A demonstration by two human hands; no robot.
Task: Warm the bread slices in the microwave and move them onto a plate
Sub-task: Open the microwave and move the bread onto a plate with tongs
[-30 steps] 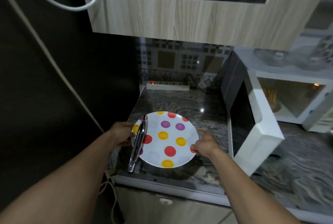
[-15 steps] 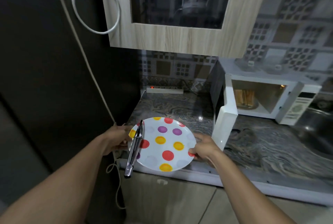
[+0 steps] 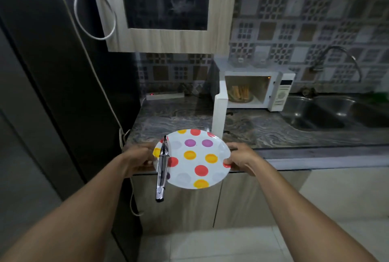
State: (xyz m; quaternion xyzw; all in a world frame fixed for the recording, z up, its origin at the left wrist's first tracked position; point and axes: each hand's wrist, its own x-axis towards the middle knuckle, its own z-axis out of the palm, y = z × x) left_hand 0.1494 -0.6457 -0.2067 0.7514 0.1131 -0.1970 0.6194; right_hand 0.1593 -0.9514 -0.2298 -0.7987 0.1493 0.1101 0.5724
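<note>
A white plate with coloured dots point(image 3: 200, 152) is held in the air in front of the counter edge. My left hand point(image 3: 137, 156) grips its left rim, and my right hand point(image 3: 240, 157) grips its right rim. Metal tongs point(image 3: 162, 167) lie across the plate's left side, their handle end sticking out past the near rim. Farther back on the counter stands a white microwave point(image 3: 280, 91) with its door point(image 3: 220, 112) swung open. Bread slices point(image 3: 240, 93) stand upright inside it on a glass dish.
A dark marbled counter point(image 3: 179, 122) runs left to right, with a steel sink point(image 3: 328, 114) and tap point(image 3: 336, 55) at the right. A power strip point(image 3: 164, 95) lies at the back wall. A wall cabinet point(image 3: 166, 8) hangs overhead. A dark tall surface point(image 3: 52, 72) is at left.
The plate with the tongs has been lifted off the counter and drawn back past its edge. The view has pulled away, showing the microwave interior, the sink and the floor.
</note>
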